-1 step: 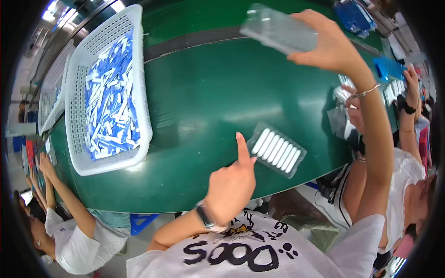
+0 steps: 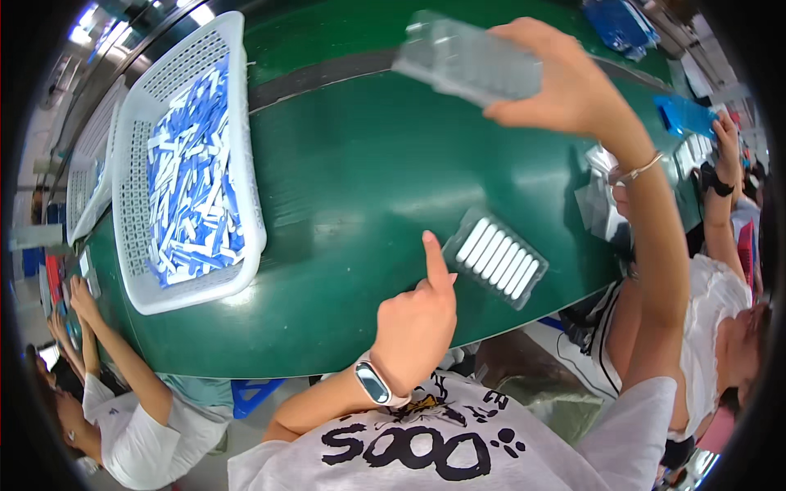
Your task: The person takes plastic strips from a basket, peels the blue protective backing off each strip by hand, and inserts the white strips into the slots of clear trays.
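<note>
Raised over the far side of the green table, my right hand grips a clear plastic tray with moulded ridges; it may be more than one nested together. My left hand is over the near edge, index finger stretched forward and the other fingers partly curled, with nothing visible in it. Just right of that fingertip, another clear tray lies flat on the table. Several white sticks sit side by side in its slots.
A white perforated basket full of blue and white sticks stands at the left. Co-workers sit at both sides; one person's hand at the right holds a blue piece. Blue packets lie at the far right.
My right hand has moved slightly left with the clear tray. My left hand has shifted a little right, its wrist turned. The tray on the table appears slightly farther right.
</note>
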### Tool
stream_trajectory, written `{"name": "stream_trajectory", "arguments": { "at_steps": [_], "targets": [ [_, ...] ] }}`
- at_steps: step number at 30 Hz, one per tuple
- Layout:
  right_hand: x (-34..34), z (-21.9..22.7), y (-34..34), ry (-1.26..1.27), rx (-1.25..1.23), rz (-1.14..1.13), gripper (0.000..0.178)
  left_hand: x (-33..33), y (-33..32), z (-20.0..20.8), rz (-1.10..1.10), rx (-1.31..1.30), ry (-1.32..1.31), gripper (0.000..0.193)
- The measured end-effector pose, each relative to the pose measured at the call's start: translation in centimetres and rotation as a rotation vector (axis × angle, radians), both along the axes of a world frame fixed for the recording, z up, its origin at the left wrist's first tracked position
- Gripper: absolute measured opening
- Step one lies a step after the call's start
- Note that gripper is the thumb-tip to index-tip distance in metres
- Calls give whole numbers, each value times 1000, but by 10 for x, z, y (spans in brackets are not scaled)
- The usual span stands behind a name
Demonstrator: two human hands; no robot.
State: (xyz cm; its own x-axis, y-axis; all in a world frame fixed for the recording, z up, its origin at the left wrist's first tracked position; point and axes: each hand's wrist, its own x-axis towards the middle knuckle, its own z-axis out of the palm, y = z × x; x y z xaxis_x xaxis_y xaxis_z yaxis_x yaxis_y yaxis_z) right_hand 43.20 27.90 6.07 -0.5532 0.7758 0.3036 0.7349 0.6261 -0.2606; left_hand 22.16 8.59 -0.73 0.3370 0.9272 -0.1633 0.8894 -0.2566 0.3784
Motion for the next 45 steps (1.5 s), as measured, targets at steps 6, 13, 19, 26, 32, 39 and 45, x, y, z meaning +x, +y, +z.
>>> {"name": "stream_trajectory", "arguments": {
  "at_steps": [6,13,19,26,32,39,45],
  "targets": [
    [-86,-30,-89,66,-239,-15,58,-17,-7,10,-178,-38,-329,14],
    [-134,-58,-153,104,-269,-87,59,-108,-10,40,-106,-764,-858,23],
    [-126,-50,-128,87,-185,-305,71,-155,-15,18,419,-239,-580,29],
    [-143,-74,-97,-58,-125,-303,74,-152,4,19,320,-370,-515,33],
    [-116,-48,-129,-41,-246,-299,81,-165,-15,12,316,-565,-643,33],
    [-20,-38,-190,-274,-424,-616,91,-159,4,18,509,-1256,-1517,52],
    [5,-36,-159,-260,-375,-586,81,-140,16,23,361,-1252,-1372,42]
  ]
}}
